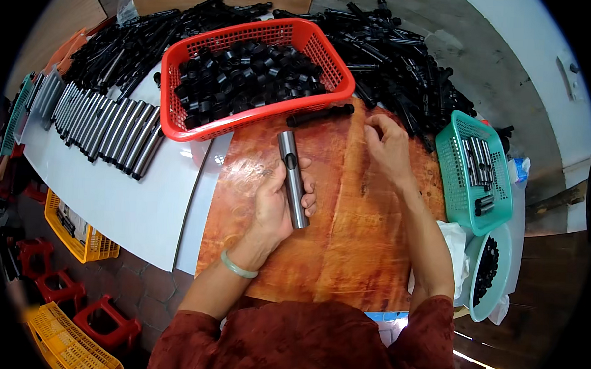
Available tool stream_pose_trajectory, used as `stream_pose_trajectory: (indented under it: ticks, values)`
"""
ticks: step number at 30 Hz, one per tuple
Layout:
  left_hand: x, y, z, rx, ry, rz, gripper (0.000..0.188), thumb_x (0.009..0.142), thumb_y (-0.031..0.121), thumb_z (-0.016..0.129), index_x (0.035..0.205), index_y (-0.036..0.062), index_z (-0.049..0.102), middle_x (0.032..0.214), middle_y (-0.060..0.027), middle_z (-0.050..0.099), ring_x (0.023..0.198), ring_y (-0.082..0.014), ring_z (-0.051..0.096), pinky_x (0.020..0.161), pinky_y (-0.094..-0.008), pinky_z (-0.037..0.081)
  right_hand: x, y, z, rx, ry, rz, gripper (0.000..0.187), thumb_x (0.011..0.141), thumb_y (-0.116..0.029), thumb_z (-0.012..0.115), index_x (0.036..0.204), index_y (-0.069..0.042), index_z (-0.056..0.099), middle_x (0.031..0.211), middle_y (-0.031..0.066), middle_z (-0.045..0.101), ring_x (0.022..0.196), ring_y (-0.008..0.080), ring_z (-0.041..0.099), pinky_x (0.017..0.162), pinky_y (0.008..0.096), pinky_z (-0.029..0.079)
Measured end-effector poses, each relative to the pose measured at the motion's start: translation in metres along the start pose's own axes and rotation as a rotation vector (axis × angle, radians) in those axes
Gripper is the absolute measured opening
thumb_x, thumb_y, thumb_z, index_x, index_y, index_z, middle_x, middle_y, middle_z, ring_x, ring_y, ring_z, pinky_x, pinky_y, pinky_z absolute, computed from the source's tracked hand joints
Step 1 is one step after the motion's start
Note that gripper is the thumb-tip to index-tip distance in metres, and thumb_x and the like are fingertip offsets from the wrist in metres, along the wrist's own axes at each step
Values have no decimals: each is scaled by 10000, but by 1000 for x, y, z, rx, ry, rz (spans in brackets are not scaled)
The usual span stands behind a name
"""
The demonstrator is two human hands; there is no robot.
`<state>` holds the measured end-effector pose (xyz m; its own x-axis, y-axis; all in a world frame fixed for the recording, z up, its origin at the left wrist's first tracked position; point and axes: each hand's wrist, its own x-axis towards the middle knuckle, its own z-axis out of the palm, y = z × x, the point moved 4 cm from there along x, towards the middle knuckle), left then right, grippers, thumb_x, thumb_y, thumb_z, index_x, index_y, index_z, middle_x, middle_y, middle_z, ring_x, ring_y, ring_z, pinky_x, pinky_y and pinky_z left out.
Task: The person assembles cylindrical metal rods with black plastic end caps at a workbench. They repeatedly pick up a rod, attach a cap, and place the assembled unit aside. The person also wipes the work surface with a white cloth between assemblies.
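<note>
My left hand (272, 200) is wrapped round a silver metal tube (296, 188), held tilted above the brown patterned board (352, 253). A dark oval opening shows in the tube's side near its upper end. To the right, my right hand (388, 147) has its fingers curled together at the foot of the black pile; whether anything small is pinched in them is hidden. Between the hands and the red basket (259, 113) lies a single black tube (320, 115). The basket holds many short black cylindrical caps (247, 77).
Silver tubes (113, 127) lie in a row on the white tabletop (130, 203). Black tubes (406, 64) are heaped behind. At right stand a green basket (465, 215) with metal tubes and a pale bowl (499, 286) of black pieces. Red stools (108, 325) and yellow crates (98, 245) are at lower left.
</note>
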<state>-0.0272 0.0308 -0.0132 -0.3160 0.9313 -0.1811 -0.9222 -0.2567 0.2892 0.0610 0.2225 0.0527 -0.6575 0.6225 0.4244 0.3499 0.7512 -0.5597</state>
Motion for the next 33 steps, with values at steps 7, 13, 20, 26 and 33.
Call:
stream_pose_trajectory:
  ticks: [7,13,20,26,33]
  values:
    - [0,0,2,-41,19,-17,464,983,428,298,1125,38,504,724,-76,491,558,-170,439,479,-312,396,9,27,34,-58,-141,50,240,850,-195,529,1034,-48,573,874,224,635,832,405,610,746,479,466]
    - [-1,0,2,-14,2,-16,468,978,438,315,1120,39,514,726,-70,487,564,-164,437,491,-311,398,21,11,62,-79,-307,190,346,884,-298,499,1138,-72,558,974,252,624,939,418,591,816,467,458]
    - [-1,0,3,-2,5,-13,442,979,418,324,1120,46,516,725,-63,485,575,-162,439,511,-310,402,-3,-12,50,-257,-415,69,216,823,-214,603,987,-75,576,918,196,577,884,401,575,757,464,462]
    - [-2,-1,0,41,-26,-9,349,956,344,432,1120,45,509,759,-72,524,601,-167,479,518,-317,423,-39,-19,36,222,-228,114,283,781,-74,637,1014,-29,482,886,131,540,817,248,565,706,353,460]
    - [-6,4,10,348,48,181,338,846,111,642,1136,28,489,929,-95,590,663,-156,571,501,-254,508,-86,-54,19,574,-188,256,452,702,2,712,1086,15,473,898,82,577,794,136,553,681,259,457]
